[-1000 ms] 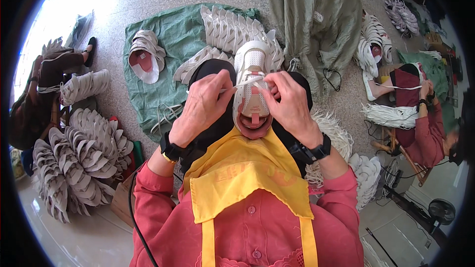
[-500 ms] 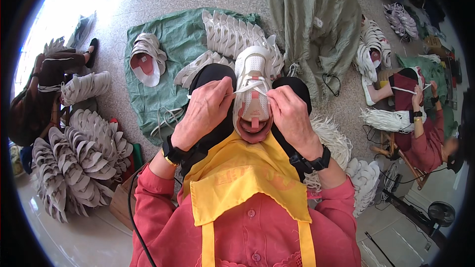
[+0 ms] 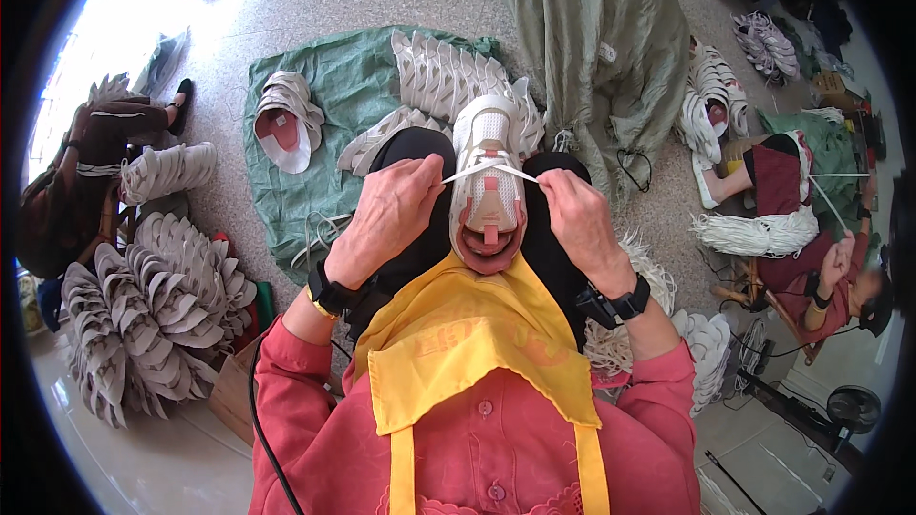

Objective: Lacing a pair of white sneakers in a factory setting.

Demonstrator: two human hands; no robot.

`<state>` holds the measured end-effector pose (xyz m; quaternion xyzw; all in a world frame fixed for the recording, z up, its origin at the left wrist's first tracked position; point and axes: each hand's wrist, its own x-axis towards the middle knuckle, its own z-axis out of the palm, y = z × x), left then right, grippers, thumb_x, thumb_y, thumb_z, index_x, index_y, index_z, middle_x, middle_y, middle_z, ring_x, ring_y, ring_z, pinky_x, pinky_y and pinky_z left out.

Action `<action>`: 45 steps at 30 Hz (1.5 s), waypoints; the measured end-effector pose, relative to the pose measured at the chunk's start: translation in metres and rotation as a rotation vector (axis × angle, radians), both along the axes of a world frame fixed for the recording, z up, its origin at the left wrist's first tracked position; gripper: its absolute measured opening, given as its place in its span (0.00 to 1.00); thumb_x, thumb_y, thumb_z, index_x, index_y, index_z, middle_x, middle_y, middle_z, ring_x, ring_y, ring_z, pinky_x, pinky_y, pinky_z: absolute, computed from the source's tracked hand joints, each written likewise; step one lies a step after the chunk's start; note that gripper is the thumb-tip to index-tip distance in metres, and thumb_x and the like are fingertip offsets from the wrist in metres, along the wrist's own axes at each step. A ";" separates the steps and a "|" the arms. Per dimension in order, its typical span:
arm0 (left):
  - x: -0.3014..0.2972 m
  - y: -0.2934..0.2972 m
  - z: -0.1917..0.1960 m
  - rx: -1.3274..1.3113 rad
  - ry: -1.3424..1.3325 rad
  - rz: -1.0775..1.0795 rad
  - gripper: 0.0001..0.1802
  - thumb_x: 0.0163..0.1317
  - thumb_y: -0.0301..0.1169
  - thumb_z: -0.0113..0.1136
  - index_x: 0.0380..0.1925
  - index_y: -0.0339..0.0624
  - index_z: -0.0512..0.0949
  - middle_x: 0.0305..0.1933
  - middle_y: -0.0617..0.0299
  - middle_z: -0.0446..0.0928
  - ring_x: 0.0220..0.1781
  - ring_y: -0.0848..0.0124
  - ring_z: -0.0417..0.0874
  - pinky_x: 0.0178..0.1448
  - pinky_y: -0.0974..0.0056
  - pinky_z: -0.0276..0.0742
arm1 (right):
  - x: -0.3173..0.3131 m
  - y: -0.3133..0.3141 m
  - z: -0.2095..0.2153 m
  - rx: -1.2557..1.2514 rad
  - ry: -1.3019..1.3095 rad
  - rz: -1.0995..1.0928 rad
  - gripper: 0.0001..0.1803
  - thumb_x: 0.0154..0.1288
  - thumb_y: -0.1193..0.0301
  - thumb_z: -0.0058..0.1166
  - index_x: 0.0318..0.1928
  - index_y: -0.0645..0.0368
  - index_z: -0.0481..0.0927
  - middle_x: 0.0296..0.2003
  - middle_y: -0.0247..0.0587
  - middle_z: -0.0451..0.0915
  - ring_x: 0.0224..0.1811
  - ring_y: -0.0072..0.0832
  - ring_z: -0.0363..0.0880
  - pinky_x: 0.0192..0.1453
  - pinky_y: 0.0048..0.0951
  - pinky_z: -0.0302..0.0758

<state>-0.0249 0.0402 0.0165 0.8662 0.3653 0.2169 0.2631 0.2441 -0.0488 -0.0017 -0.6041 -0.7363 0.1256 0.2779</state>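
Observation:
Between my knees rests a white sneaker (image 3: 489,210) with pink trim, its toe pointing away from me and its red-lined opening toward me. A white shoelace (image 3: 492,165) crosses over the tongue, and both of its ends run taut out to the sides. My left hand (image 3: 393,210) is closed, pinching one lace end just left of the shoe. On the other side, my right hand (image 3: 576,215) pinches the opposite end between thumb and fingers. Neither hand touches the shoe itself.
Stacked white shoe uppers (image 3: 448,72) and a single upper (image 3: 286,124) lie on a green sheet (image 3: 358,72). Grey uppers (image 3: 153,296) pile up at left. White laces (image 3: 763,232) hang in a bundle by a co-worker (image 3: 801,272) at right. Another person (image 3: 72,181) sits at left.
My hands have spread apart, the right one moving farther outward, and the crossed lace has drawn tight over the tongue. At right, the co-worker's hands have also moved apart, stretching a lace.

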 end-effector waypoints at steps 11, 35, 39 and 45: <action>-0.043 -0.005 0.007 -0.012 0.073 0.101 0.09 0.61 0.24 0.65 0.33 0.37 0.72 0.31 0.52 0.76 0.37 0.49 0.80 0.40 0.50 0.74 | 0.049 -0.051 0.012 -0.043 0.026 -0.284 0.04 0.67 0.79 0.60 0.41 0.61 0.80 0.35 0.48 0.84 0.36 0.47 0.85 0.40 0.40 0.80; -0.184 0.036 -0.009 0.168 0.111 0.736 0.07 0.65 0.26 0.65 0.32 0.35 0.77 0.23 0.54 0.76 0.24 0.66 0.76 0.32 0.60 0.71 | 0.193 -0.154 -0.007 -0.032 -0.202 -0.700 0.05 0.68 0.78 0.61 0.43 0.61 0.82 0.35 0.46 0.83 0.38 0.41 0.84 0.44 0.38 0.79; -0.216 0.051 -0.012 0.181 0.075 0.855 0.07 0.68 0.28 0.65 0.35 0.35 0.79 0.23 0.60 0.74 0.26 0.75 0.72 0.33 0.64 0.71 | 0.223 -0.168 -0.013 -0.039 -0.161 -0.751 0.04 0.69 0.78 0.60 0.43 0.63 0.82 0.34 0.47 0.84 0.36 0.37 0.85 0.43 0.35 0.79; -0.292 0.082 -0.038 0.122 -0.194 1.012 0.08 0.73 0.32 0.63 0.38 0.37 0.81 0.27 0.69 0.75 0.28 0.81 0.70 0.32 0.69 0.66 | 0.257 -0.182 -0.024 -0.059 -0.117 -0.816 0.04 0.69 0.78 0.60 0.42 0.64 0.81 0.31 0.46 0.84 0.33 0.33 0.85 0.41 0.33 0.79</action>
